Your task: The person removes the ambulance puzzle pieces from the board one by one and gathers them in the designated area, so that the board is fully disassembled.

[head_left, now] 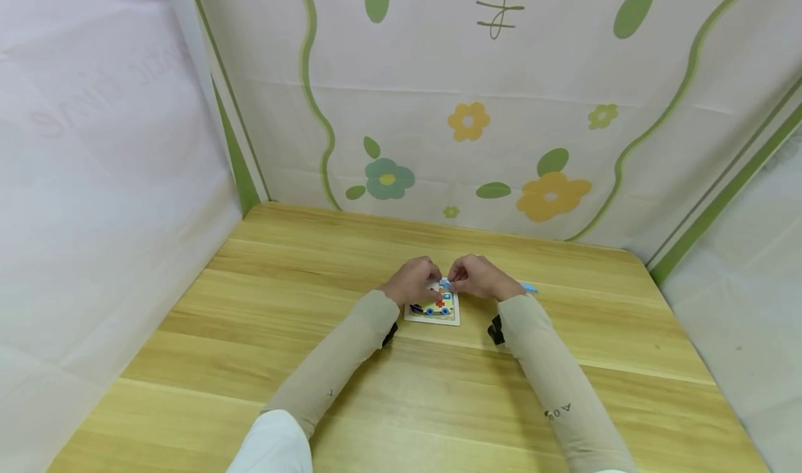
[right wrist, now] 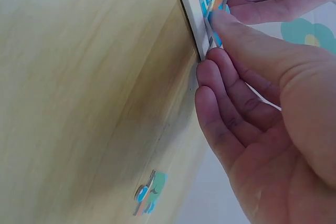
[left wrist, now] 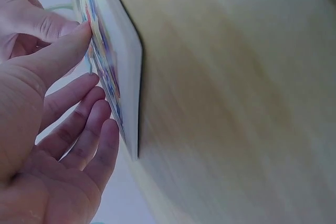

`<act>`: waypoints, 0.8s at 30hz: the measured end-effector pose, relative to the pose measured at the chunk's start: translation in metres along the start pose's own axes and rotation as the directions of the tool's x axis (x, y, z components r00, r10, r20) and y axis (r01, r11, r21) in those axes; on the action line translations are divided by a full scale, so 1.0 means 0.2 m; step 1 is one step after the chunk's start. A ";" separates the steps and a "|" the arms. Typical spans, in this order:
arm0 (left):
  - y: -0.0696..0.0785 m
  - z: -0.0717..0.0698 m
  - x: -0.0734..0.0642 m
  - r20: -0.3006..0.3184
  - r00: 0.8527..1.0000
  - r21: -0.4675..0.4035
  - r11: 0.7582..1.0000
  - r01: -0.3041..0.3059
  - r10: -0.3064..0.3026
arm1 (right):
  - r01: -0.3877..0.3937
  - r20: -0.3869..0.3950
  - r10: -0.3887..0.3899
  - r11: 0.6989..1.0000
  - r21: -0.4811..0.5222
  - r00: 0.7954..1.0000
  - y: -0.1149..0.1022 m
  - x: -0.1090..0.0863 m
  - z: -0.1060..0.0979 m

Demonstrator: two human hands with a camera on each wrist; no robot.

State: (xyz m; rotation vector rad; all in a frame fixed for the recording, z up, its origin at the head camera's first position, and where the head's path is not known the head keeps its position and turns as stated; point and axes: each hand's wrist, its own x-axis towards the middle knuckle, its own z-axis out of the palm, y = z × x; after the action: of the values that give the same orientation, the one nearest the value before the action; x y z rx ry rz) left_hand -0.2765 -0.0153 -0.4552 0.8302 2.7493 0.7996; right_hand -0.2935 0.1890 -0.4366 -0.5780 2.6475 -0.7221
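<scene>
A small jigsaw puzzle with a white frame (head_left: 432,322) lies on the table, its picture showing a yellow vehicle with a red cross and blue wheels. My left hand (head_left: 410,281) is at its left side; the straight thumb (left wrist: 68,51) presses on the picture, and the other fingers bend loosely by the edge. At the upper right corner, my right hand (head_left: 481,278) pinches a puzzle piece (right wrist: 217,39) between thumb and fingers. This piece stands slightly tilted against the board, mostly hidden by the fingertips.
A loose puzzle piece (right wrist: 151,192), green, blue and orange, lies on the wooden table (head_left: 401,403) to the right of the board, partly behind my right wrist in the head view. Flower-printed white fabric (head_left: 426,62) rises behind the table's far edge.
</scene>
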 end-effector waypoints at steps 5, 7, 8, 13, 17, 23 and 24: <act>0.00 0.00 0.00 -0.001 1.000 0.011 1.000 -0.004 0.004 | -0.010 -0.045 0.010 1.000 0.010 0.999 0.01 0.00 0.01; 0.00 0.00 0.00 -0.001 1.000 0.015 1.000 -0.007 0.007 | -0.012 -0.059 0.013 1.000 0.028 0.998 0.02 0.00 0.01; 0.00 0.01 0.01 -0.004 1.000 0.014 1.000 -0.007 0.007 | -0.011 -0.064 0.013 0.999 0.040 0.998 0.02 -0.01 0.01; 0.00 0.01 0.01 -0.006 1.000 0.023 1.000 0.002 -0.002 | 0.020 -0.069 -0.016 0.997 0.071 0.997 0.03 -0.01 0.00; 0.00 0.01 0.02 -0.006 1.000 0.038 0.999 0.019 -0.019 | 0.031 -0.069 -0.025 0.996 0.086 0.997 0.02 -0.02 -0.01; 0.01 0.00 0.01 0.005 1.000 0.040 0.999 0.015 -0.015 | 0.030 -0.067 -0.023 0.994 0.109 0.997 0.05 -0.07 -0.05; 0.01 0.00 0.01 0.006 1.000 0.043 0.999 0.011 -0.012 | 0.031 -0.069 -0.024 0.994 0.108 0.997 0.06 -0.08 -0.06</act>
State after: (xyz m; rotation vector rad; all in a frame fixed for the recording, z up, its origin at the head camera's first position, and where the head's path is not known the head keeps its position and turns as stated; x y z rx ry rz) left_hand -0.2770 -0.0133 -0.4537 0.8224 2.7725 0.7379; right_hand -0.2883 0.2102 -0.4307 -0.5702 2.6461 -0.9041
